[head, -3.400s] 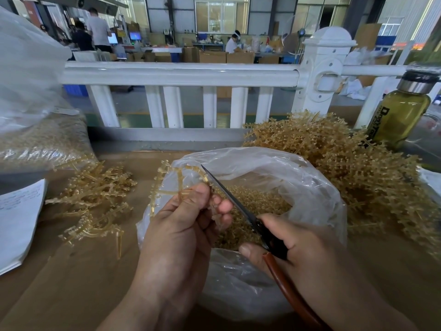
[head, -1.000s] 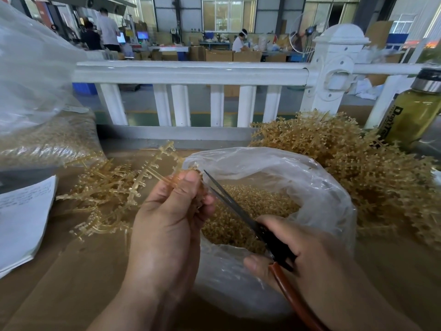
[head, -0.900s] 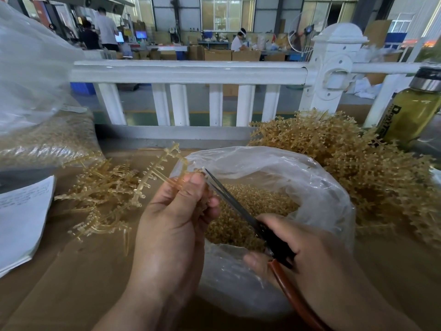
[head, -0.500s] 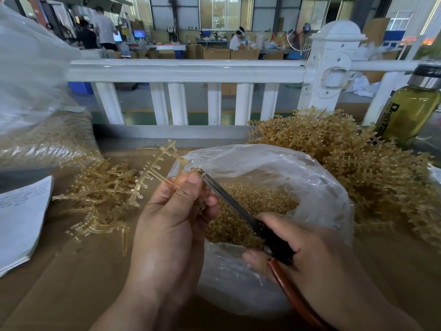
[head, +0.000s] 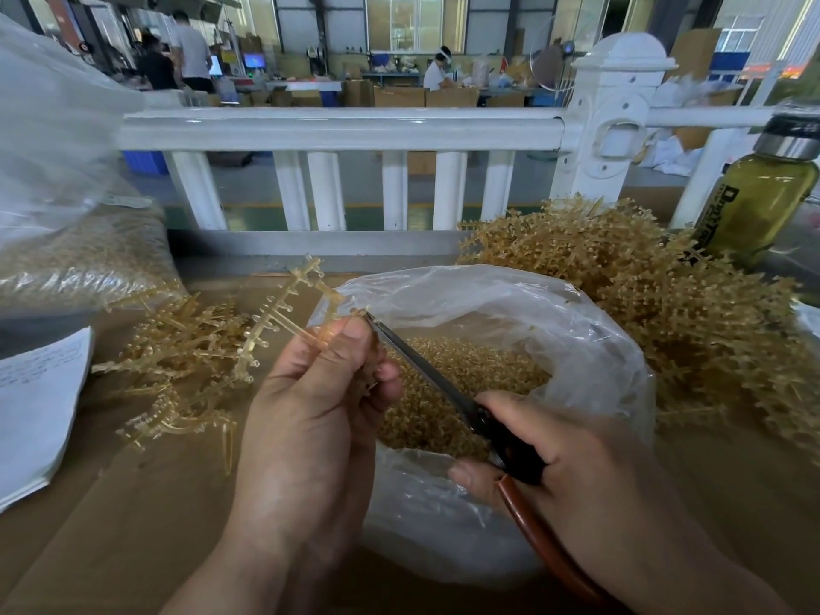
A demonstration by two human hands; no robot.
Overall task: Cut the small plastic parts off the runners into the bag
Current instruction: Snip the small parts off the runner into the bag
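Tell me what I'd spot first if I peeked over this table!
Probably the two hands in the middle: the left hand pinches a golden plastic runner while the right hand holds scissors, whose blades reach up to it over the clear bag holding tiny cut parts. Next comes the big tangled heap of runners behind the bag on the right, with a greenish bottle beside it.

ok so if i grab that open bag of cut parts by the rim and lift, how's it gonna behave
The bag looks like thin, crinkled film, so it would probably sag and lose its shape. The loose parts heaped inside would likely slump toward the lowest point. Its mouth is wide open, so tipping could spill them.
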